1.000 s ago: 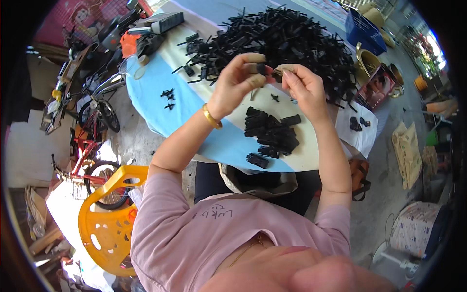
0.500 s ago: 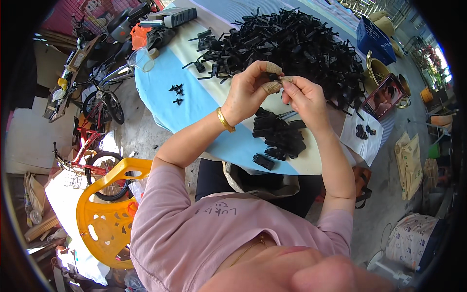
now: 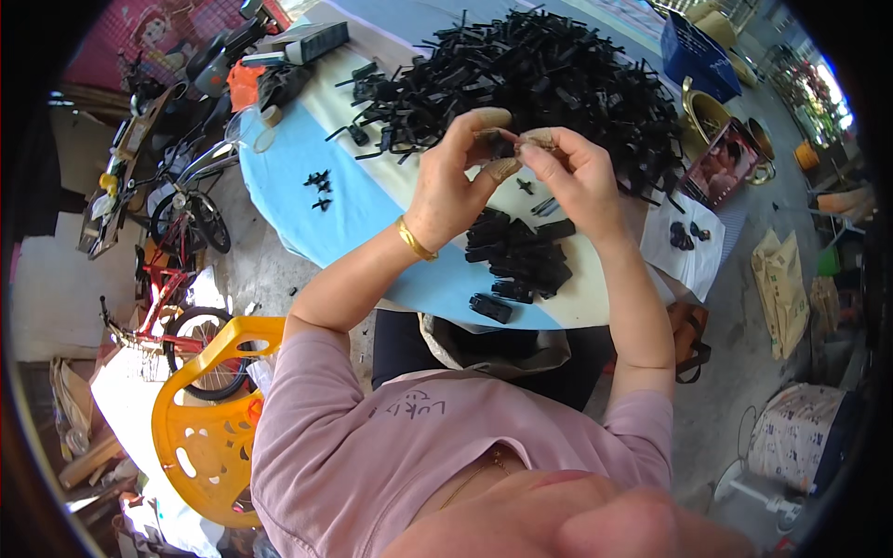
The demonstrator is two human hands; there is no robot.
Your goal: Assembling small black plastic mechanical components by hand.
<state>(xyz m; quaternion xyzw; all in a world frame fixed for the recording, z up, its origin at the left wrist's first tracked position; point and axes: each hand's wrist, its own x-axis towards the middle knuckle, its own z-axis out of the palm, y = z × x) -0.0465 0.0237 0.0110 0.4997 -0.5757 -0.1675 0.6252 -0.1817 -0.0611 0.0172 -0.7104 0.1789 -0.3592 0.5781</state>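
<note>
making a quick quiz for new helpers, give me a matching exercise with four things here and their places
1. large heap of black plastic parts
2. shiny gold metal bangle
3. yellow plastic chair with cut-out holes
4. flat white sheet

A. around the left wrist
B. under small black pieces
C. mostly beyond both hands
D. at the person's left

Pairs: 1-C, 2-A, 3-D, 4-B

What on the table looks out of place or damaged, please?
Nothing looks clearly damaged. Slightly odd, perhaps: one small black piece lies just beyond the smaller pile of black parts, apart from the similar-looking cluster on the tablecloth's blue stripe.
</note>
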